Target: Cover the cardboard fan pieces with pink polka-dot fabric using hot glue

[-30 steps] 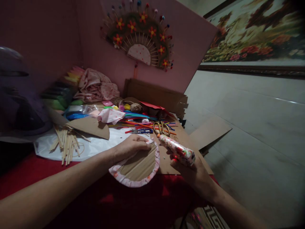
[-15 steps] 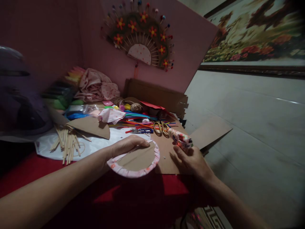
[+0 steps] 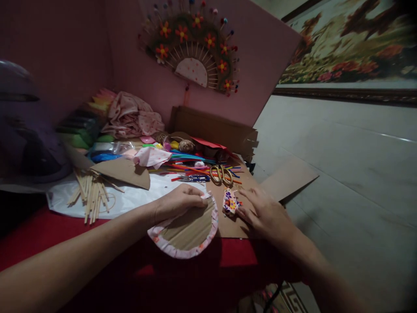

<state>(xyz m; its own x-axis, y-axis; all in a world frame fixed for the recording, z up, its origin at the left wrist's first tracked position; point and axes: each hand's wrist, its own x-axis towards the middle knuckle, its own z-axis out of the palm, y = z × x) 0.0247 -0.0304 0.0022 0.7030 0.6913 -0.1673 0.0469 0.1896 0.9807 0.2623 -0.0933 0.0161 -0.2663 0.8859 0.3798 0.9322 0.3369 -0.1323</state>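
My left hand (image 3: 177,202) is closed on the upper edge of a half-round cardboard piece (image 3: 189,226), thumb on its bare brown face. Pink-and-white fabric is folded and pleated around the piece's rim. A flower-patterned glue gun (image 3: 230,202) lies on the flat cardboard sheet (image 3: 228,228) at the right. My right hand (image 3: 263,211) is just beside it, fingers apart; whether a fingertip still touches it I cannot tell. Gold-handled scissors (image 3: 221,174) and blue-handled thread snips (image 3: 195,178) lie beyond my hands.
Wooden sticks (image 3: 93,195) and a cardboard fan shape (image 3: 124,171) lie on white cloth at left. Behind are colourful pipe cleaners (image 3: 195,158), twine balls (image 3: 186,145) and bunched pink fabric (image 3: 133,117). A decorated fan (image 3: 192,48) hangs above. Red cloth (image 3: 234,254) covers the front.
My right hand has put the glue gun down on the cardboard sheet and loosened its fingers. The half-round piece has tilted, showing more of its brown face.
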